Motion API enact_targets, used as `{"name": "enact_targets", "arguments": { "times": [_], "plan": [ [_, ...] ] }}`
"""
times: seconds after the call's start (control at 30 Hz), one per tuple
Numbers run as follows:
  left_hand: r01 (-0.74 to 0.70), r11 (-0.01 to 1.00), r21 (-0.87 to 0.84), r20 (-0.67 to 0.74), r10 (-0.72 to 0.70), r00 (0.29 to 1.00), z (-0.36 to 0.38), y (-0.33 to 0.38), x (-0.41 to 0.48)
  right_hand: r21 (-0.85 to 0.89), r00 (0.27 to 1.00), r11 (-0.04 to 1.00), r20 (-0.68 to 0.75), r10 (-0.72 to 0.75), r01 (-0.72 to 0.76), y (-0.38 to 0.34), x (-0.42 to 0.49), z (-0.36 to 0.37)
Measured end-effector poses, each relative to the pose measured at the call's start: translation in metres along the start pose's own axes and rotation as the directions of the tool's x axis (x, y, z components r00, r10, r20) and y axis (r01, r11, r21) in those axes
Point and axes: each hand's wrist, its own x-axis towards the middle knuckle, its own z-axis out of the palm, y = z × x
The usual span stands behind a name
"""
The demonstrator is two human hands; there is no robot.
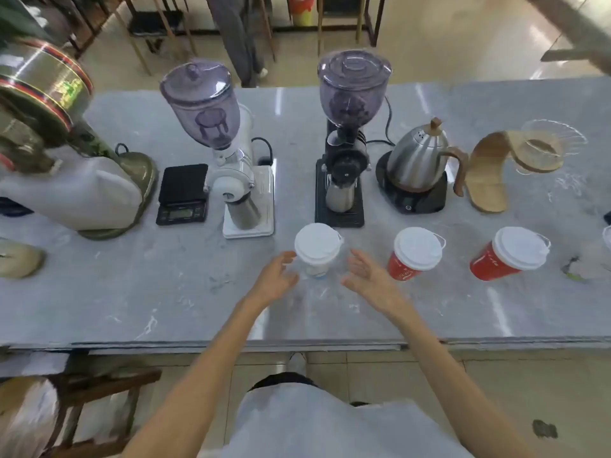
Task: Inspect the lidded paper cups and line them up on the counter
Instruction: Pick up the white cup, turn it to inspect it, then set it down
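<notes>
A white paper cup with a white lid (pixel 317 247) stands upright on the grey counter (pixel 165 292), in front of the black grinder. My left hand (pixel 276 279) is just left of it and my right hand (pixel 368 276) just right of it, both with fingers spread and a small gap to the cup. Two red paper cups with white lids stand in the same row to the right, one (pixel 415 252) near my right hand and another (pixel 509 254) farther along. A sliver of one more white lid (pixel 607 238) shows at the right frame edge.
Behind the cups stand a white grinder (pixel 238 180), a black grinder (pixel 344 166), a small black scale (pixel 182 195), a steel kettle on a base (pixel 418 160) and a wooden dripper stand (pixel 496 166). A large machine (pixel 66 166) fills the left. The counter's front edge runs below my wrists.
</notes>
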Motion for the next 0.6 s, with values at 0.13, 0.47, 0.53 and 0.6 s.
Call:
{"name": "enact_targets", "arguments": {
  "times": [0.13,0.47,0.53,0.6],
  "plan": [
    [-0.112,0.992,-0.061,0.106,0.118,0.987,-0.006,0.005,0.02,0.065,1.0,0.998,0.021,-0.001,0.0,-0.012,0.018,0.026],
    [-0.285,0.933,-0.221,0.181,0.326,0.928,0.01,-0.002,0.037,0.163,0.995,0.986,-0.095,-0.021,0.036,0.001,0.03,0.064],
    [-0.31,0.917,-0.249,0.133,0.35,0.927,0.012,0.003,0.032,0.171,0.992,0.984,-0.12,-0.027,0.047,-0.003,0.03,0.063],
    [-0.324,0.9,-0.292,0.088,0.363,0.928,0.013,0.01,0.028,0.17,0.99,0.983,-0.132,-0.047,0.069,-0.009,0.031,0.057]
  ]
}}
